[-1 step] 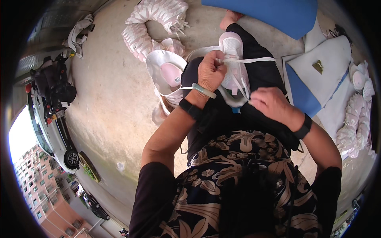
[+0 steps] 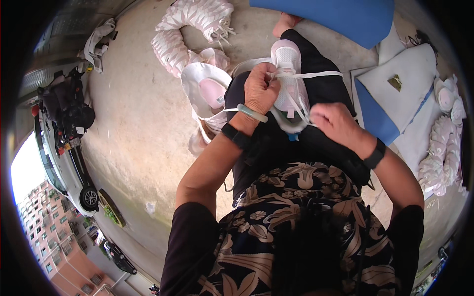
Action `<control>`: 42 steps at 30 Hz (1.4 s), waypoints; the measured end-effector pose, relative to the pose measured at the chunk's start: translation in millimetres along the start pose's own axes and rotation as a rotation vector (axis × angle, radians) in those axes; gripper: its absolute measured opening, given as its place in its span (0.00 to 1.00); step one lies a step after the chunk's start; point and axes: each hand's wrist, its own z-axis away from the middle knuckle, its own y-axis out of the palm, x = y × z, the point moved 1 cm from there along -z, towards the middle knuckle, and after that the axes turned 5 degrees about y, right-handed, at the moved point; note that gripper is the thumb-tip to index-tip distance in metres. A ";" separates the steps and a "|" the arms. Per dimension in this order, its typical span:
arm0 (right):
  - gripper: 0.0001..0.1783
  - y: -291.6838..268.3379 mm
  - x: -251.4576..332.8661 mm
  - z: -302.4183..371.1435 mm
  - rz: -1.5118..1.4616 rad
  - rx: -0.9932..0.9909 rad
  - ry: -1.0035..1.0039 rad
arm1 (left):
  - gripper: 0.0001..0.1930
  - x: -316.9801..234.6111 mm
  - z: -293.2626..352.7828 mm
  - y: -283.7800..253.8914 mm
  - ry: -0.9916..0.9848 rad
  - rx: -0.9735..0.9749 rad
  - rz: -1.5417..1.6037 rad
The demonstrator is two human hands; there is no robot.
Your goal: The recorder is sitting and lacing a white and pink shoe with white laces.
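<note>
- Resting along the lap, the shoe (image 2: 291, 86) lies with its toe pointing away from the body and its opening facing up, near the waist; the thighs (image 2: 328, 93) probably serve as its support, leaving 2 hands free.
- Left of the shoe, beside its forefoot, the left hand (image 2: 261, 89) is curled in, fingertips pinched together on what looks like lace (image 2: 321, 75), likely to steady it.
- From that pinch, 1 length of lace crosses the shoe and runs right over the thigh.
- Right of the shoe, near its opening, the right hand (image 2: 340, 128) is loosely curled, thumb and forefinger at more lace; I cannot tell whether they close on it.
- Between the 2 hands, the shoe seems gripped by neither, its body just beside the left fingertips.
- Well left of the shoe, the left pile (image 2: 170, 49) sits on the floor; well right, the right pile (image 2: 437, 153), both pink-and-white.
</note>
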 end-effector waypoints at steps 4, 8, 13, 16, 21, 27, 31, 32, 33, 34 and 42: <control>0.09 5.6 -18.0 -33.1 -0.093 -0.248 0.235 | 0.11 -16.6 -2.0 0.7 0.455 0.007 -0.382; 0.18 12.1 -2.0 -52.0 0.156 -0.329 0.313 | 0.10 -20.8 2.3 11.1 0.557 0.017 -0.507; 0.22 12.2 1.4 -53.3 0.279 -0.310 0.327 | 0.09 -19.8 0.6 19.1 0.553 0.010 -0.676; 0.17 12.2 -11.3 -51.3 -0.275 -0.132 0.662 | 0.09 -17.6 -1.9 21.2 0.548 -0.003 -0.674; 0.14 14.2 -25.6 -57.6 -0.887 -0.186 0.899 | 0.09 -15.6 -3.3 24.1 0.508 0.015 -0.651; 0.11 23.8 -28.9 -69.6 -1.133 -0.323 0.934 | 0.11 -14.6 -3.1 27.2 0.497 0.017 -0.673; 0.08 29.3 -21.5 -69.5 -1.159 -0.404 0.874 | 0.14 -13.3 -2.7 26.5 0.516 -0.001 -0.731; 0.08 30.1 -20.3 -69.8 -1.142 -0.435 0.839 | 0.14 -12.6 -2.7 26.6 0.515 0.000 -0.731; 0.08 30.3 -19.3 -69.9 -1.124 -0.465 0.804 | 0.14 -11.6 -2.8 26.6 0.496 0.003 -0.711; 0.08 30.6 -20.9 -70.4 -1.125 -0.465 0.806 | 0.14 -12.2 -3.1 26.7 0.477 0.007 -0.692; 0.07 24.0 -30.6 -77.9 -0.488 -0.357 0.653 | 0.14 -14.4 -1.6 30.9 0.458 0.011 -0.674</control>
